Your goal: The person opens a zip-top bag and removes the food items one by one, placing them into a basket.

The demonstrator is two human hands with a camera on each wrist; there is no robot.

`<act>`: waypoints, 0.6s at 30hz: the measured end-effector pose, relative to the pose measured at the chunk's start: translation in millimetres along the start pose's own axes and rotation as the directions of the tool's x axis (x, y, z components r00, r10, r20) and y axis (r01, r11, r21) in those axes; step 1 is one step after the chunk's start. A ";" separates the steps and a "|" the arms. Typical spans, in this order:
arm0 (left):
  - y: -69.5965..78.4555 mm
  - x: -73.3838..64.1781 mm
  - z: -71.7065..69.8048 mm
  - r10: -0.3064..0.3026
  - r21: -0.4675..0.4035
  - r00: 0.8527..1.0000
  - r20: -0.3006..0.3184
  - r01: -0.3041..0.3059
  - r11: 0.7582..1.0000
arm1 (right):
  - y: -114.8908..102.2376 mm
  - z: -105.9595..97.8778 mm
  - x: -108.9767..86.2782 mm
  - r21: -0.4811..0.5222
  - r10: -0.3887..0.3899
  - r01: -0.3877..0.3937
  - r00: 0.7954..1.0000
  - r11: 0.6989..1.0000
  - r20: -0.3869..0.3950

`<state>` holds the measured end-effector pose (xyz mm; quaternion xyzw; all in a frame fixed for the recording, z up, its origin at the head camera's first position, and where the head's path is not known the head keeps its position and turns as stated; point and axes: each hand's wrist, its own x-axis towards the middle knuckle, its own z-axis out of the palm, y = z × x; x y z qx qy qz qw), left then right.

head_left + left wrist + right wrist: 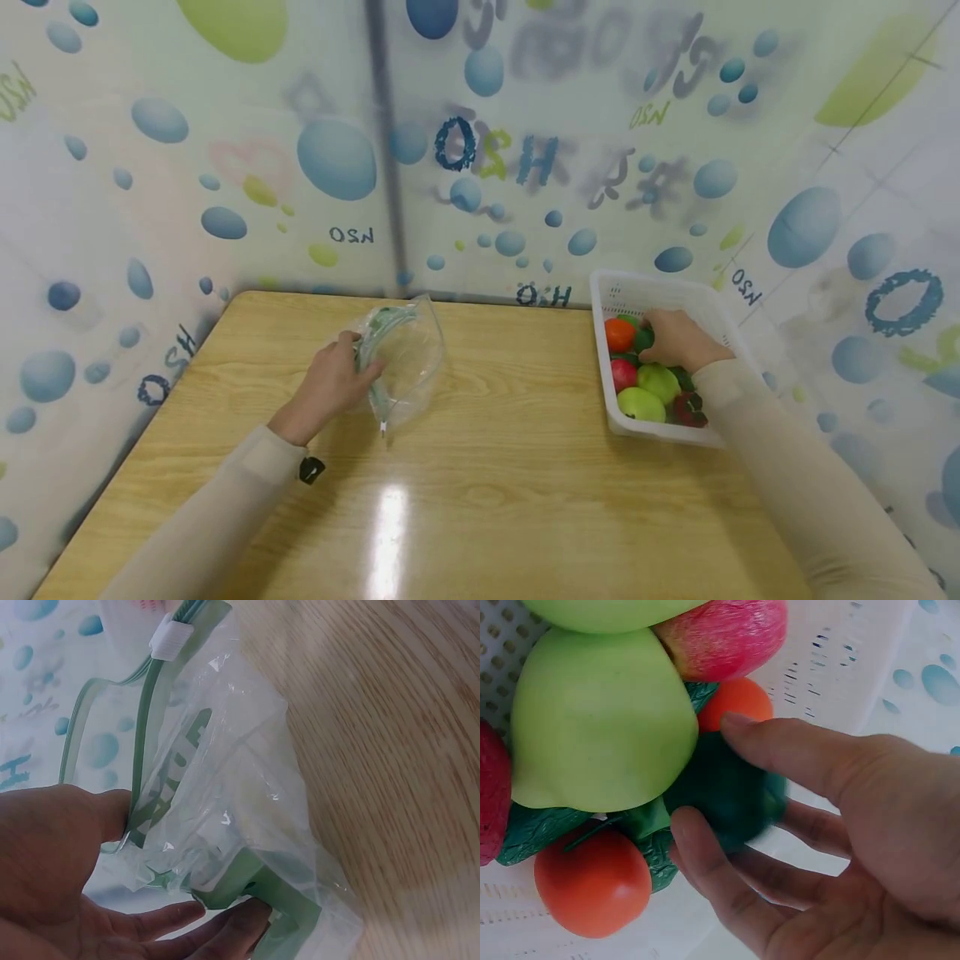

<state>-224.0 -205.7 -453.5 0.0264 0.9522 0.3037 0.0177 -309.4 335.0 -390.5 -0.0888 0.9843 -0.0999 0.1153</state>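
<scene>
My left hand [330, 383] holds a clear plastic zip bag [416, 354] with green trim just above the table. In the left wrist view the bag's mouth gapes, with the thumb at the green zip edge and the fingers on the far side; a white slider [171, 637] sits on the zip. Reaching into a white plastic basket [602, 354], my right hand [678, 337] grips a dark green, rounded vegetable [724, 791] between thumb and fingers. It is blurred, and I cannot tell its kind. A green apple [604, 720] lies against it.
Also in the basket are a red-orange tomato [592, 885], an orange fruit [619, 335], a red apple [731, 637], another green apple [641, 405] and dark red pieces. The basket stands at the back right of the wooden table [495, 475], near the patterned wall [525, 217].
</scene>
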 end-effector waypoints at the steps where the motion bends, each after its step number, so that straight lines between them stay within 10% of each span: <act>1: -0.7 0.1 -0.6 -0.002 -0.003 1.000 0.000 0.002 1.000 | 0.8 0.4 0.9 -0.001 0.002 -0.002 1.000 1.000 0.004; 18: -0.9 5.6 -5.8 -0.004 0.018 0.999 -0.037 0.005 1.000 | -3.0 -1.5 -15.7 0.023 -0.005 0.007 0.998 1.000 -0.065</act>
